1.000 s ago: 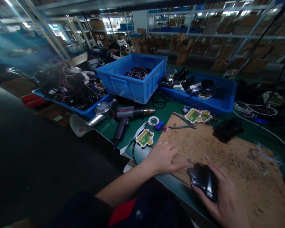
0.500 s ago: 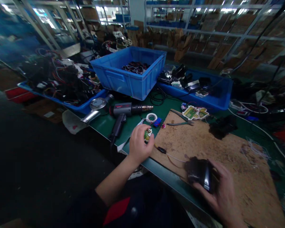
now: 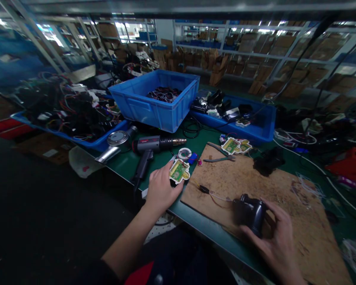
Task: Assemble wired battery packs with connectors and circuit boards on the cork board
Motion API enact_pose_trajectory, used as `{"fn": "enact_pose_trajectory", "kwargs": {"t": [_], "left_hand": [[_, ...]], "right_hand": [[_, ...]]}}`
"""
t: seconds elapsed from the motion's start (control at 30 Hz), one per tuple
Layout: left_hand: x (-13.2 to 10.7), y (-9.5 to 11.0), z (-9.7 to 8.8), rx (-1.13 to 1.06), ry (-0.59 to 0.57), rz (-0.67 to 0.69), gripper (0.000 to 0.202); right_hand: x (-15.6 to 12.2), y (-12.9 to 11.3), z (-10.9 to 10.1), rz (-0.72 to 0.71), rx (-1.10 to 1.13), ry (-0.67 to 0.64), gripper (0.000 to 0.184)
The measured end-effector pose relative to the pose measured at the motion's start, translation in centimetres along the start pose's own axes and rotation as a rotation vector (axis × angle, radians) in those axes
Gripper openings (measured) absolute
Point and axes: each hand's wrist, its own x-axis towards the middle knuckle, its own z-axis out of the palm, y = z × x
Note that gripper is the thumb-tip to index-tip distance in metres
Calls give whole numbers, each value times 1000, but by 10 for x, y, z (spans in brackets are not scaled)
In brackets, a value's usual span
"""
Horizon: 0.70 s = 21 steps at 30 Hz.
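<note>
My left hand (image 3: 163, 186) grips a green circuit board in a white plastic frame (image 3: 179, 172) by its left and lower edges, over the green table beside the wooden board. Just behind it are a small blue part (image 3: 192, 158) and a white ring (image 3: 184, 153). My right hand (image 3: 274, 235) is closed around a glossy black plastic housing (image 3: 253, 215) low over the wooden board. Left of this housing, a thin white wire runs to a small black connector (image 3: 204, 189). The housing hides part of my right fingers.
A heat gun (image 3: 148, 146) lies left of the wooden board (image 3: 219, 174). Pliers (image 3: 221, 153), another framed circuit board (image 3: 235, 145) and a black part (image 3: 268, 160) lie along its far edge. Behind stand a blue bin of wires (image 3: 148, 105) and a blue tray of black parts (image 3: 265, 126).
The framed circuit board in my left hand has turned, so its green face now shows fully. My right hand still holds the black housing in about the same place. The camera view has tilted up slightly.
</note>
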Motion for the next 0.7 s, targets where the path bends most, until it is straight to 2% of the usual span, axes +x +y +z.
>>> {"fn": "enact_pose_trajectory", "kwargs": {"t": [0.1,0.17,0.27,0.43,0.53,0.63,0.7], "left_hand": [[1,14,-12,-49,84,58,64],[0,21,-18,-104,81,61,64],[-2,26,-18,-248,3,-32,62],[-12,16,-5,-613,-204,-343,61],[-18,8,0,-713,-345,-389,62],[-19,5,0,-710,-357,-382,62],[-13,7,1,-811,-316,-402,62]], "right_hand": [[-1,0,1,3,6,16,77],[-2,0,2,25,20,4,77],[-4,2,3,41,25,4,78],[-3,3,1,74,4,-62,78],[-2,0,0,118,14,-130,83],[-4,-2,0,160,8,-184,85],[-5,-1,0,177,-9,-202,83]]}}
